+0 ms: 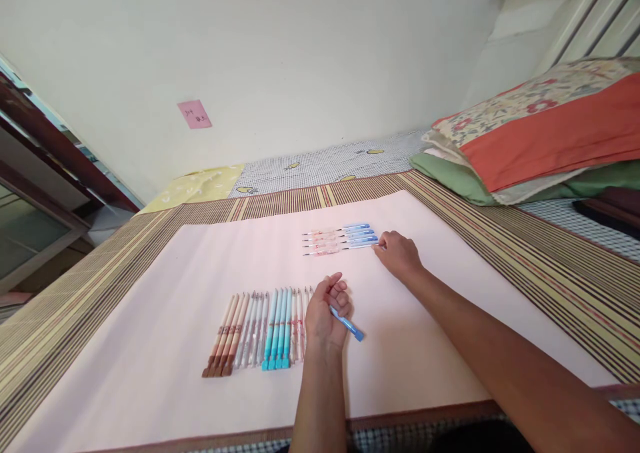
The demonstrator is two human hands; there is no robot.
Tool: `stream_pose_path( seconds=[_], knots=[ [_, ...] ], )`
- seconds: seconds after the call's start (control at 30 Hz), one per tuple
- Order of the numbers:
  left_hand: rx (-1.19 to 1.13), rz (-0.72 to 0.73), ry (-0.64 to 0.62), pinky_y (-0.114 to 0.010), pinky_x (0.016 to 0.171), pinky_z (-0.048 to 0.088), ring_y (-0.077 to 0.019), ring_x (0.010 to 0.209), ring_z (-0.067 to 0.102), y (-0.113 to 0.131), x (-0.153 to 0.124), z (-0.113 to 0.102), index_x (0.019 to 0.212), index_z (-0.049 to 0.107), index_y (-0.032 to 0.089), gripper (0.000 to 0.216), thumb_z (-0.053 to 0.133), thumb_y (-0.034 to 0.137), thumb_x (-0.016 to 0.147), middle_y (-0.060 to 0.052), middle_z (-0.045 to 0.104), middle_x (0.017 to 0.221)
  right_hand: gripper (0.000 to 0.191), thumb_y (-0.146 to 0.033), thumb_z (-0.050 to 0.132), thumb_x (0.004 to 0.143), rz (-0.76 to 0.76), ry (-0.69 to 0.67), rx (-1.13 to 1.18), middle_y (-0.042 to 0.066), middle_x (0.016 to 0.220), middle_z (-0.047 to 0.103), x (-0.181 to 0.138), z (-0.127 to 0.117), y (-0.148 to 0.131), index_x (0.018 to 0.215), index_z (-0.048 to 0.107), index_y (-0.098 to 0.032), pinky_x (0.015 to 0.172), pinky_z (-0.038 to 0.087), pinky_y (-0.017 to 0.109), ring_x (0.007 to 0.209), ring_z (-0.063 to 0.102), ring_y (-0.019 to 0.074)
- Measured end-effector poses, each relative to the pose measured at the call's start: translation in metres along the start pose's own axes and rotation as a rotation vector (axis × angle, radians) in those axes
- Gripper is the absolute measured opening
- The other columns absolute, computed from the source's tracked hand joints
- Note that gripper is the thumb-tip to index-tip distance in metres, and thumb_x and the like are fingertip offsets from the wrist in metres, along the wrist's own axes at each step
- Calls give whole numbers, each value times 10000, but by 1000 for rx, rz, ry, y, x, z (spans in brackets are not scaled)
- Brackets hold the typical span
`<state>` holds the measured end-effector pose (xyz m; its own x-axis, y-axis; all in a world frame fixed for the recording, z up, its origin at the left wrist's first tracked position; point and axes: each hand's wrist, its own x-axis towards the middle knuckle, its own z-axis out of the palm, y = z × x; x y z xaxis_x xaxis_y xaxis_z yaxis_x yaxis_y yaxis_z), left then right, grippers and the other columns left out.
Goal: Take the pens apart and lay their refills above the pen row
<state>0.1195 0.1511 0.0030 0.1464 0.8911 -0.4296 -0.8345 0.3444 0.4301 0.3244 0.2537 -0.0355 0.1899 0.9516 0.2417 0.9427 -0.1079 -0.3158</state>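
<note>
My left hand (327,310) is turned palm up above the paper, fingers curled around a blue pen (347,324). Only its blue end sticks out, pointing down and right. My right hand (397,253) reaches farther out and pinches the right end of the nearest pen in a small stack of blue-ended pens (340,240). These lie side by side with thin tips to the left. A row of pens (250,333) lies nearer me in groups: brown, clear white, turquoise and pinkish. My left wrist partly covers the pinkish group.
Everything lies on a large pale pink sheet (165,320) over a striped mat (65,306). Folded bedding with a red-orange band (560,126) is piled at the right. A checked cloth (320,163) runs along the wall, where a pink note (195,114) is stuck.
</note>
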Motion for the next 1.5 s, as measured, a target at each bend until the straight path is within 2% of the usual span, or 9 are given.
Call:
stream_pose_path(
  seconds=[0.3, 0.67, 0.8, 1.0, 1.5],
  knots=[
    [-2, 1, 3, -149, 354, 228, -47, 410, 375, 0, -1, 2, 828, 681, 57, 247, 506, 198, 932, -31, 568, 625, 158, -352, 610, 889, -2, 7, -8, 47, 927, 667, 0, 0, -1, 842, 608, -201, 730, 347, 326, 790, 605, 201],
    [3, 3, -3, -148, 358, 231, -44, 415, 369, -1, 0, 0, 836, 681, 59, 198, 552, 197, 896, -29, 574, 629, 288, -479, 626, 882, 28, -35, -47, 65, 952, 663, 1, -3, -8, 842, 574, -199, 757, 347, 339, 846, 624, 222],
    [11, 5, -3, -150, 360, 226, -44, 418, 372, -1, -1, 0, 832, 681, 66, 161, 600, 203, 862, -26, 574, 633, 294, -482, 615, 888, 25, -46, -69, 84, 969, 670, 2, -4, -10, 876, 591, -190, 776, 357, 347, 875, 634, 235],
    [0, 17, -1, -155, 363, 230, -49, 422, 376, -1, 0, 0, 841, 678, 62, 181, 577, 208, 876, -25, 566, 638, 329, -488, 574, 909, 23, -56, -107, 127, 999, 674, 2, -4, -12, 958, 617, -165, 814, 370, 374, 949, 645, 276],
    [2, 30, -36, -153, 371, 227, -40, 434, 369, -1, 2, -4, 852, 684, 73, 153, 656, 221, 831, -21, 574, 657, 331, -471, 551, 916, 34, -76, -114, 140, 1021, 667, 2, -4, -15, 999, 612, -157, 838, 375, 396, 979, 638, 293]
  ],
)
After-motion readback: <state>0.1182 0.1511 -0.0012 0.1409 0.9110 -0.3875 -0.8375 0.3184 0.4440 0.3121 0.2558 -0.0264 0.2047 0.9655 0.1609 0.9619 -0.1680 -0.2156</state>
